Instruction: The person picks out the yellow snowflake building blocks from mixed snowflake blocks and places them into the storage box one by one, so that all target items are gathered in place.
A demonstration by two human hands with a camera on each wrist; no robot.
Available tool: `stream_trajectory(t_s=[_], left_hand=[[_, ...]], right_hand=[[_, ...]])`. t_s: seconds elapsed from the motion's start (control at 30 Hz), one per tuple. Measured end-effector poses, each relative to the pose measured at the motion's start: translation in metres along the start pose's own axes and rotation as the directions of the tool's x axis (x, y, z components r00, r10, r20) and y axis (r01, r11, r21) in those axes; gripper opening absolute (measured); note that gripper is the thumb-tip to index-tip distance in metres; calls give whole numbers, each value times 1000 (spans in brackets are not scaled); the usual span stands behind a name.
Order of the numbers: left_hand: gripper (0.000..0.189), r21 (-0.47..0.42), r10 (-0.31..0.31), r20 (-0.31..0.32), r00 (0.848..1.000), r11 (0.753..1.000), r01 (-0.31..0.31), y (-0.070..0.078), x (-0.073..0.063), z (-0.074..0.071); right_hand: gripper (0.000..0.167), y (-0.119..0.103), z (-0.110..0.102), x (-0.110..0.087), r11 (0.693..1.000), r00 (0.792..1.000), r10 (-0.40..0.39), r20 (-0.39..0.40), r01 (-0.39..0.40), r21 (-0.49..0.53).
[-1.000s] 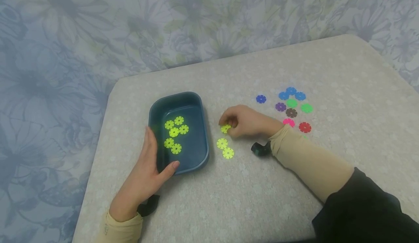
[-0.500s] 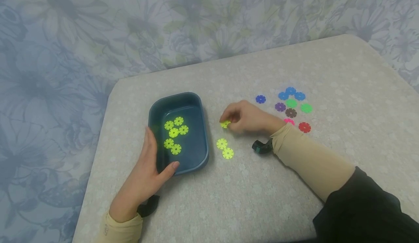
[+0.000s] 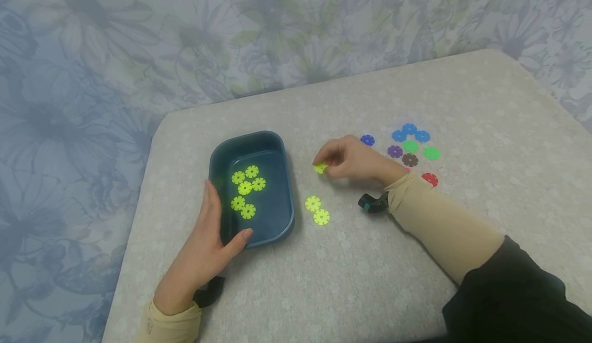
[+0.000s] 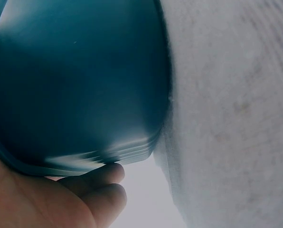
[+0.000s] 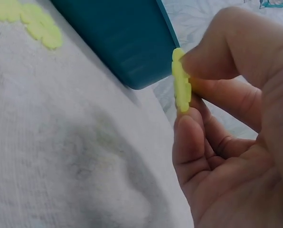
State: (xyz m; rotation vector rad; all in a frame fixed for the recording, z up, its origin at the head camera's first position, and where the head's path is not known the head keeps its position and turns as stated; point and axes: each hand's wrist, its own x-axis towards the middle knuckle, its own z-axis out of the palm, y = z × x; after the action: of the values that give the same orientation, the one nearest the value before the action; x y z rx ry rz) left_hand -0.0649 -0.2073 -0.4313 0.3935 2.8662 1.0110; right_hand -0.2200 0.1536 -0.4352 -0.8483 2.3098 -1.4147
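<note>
My right hand [image 3: 353,160] pinches a yellow notched disc [image 5: 181,80] between thumb and fingers, over the table just right of a dark teal plastic tub [image 3: 273,225]. In the right wrist view the disc is seen edge-on, with the tub's wall behind it. My left hand [image 3: 208,240] grips the tub at its near left corner, thumb over the near rim and fingers along the left side. Several yellow discs [image 3: 245,188] lie flat on the tub's floor. Two more yellow discs, one nearer me [image 3: 321,217], lie on the table beside the tub.
Right of the tub, beyond my right forearm, lie several other notched discs: a dark blue disc [image 3: 367,140], light blue ones [image 3: 409,129], a purple disc [image 3: 395,151], a brown disc [image 3: 410,160], green ones [image 3: 432,153] and a red disc [image 3: 430,179]. A papered wall [image 3: 287,30] stands behind the table.
My right hand has lifted the pinched yellow disc and shifted slightly away from me and to the right. My left hand and the tub have stayed in place.
</note>
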Motion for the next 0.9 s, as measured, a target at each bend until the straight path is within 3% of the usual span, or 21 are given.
stream_trajectory(t_s=[0.2, 0.5, 0.9], left_hand=[[118, 10, -1, 0, 1000, 1000, 1, 0, -3, -3], [119, 6, -12, 1, 1000, 1000, 11, -2, 0, -3], [117, -2, -5, 11, 1000, 1000, 5, -2, 1, -2]], right_hand=[[29, -22, 5, 11, 999, 999, -53, -10, 53, 3], [31, -82, 18, 55, 988, 988, -152, 13, 152, -32], [28, -116, 63, 102, 984, 983, -174, 64, 171, 52]])
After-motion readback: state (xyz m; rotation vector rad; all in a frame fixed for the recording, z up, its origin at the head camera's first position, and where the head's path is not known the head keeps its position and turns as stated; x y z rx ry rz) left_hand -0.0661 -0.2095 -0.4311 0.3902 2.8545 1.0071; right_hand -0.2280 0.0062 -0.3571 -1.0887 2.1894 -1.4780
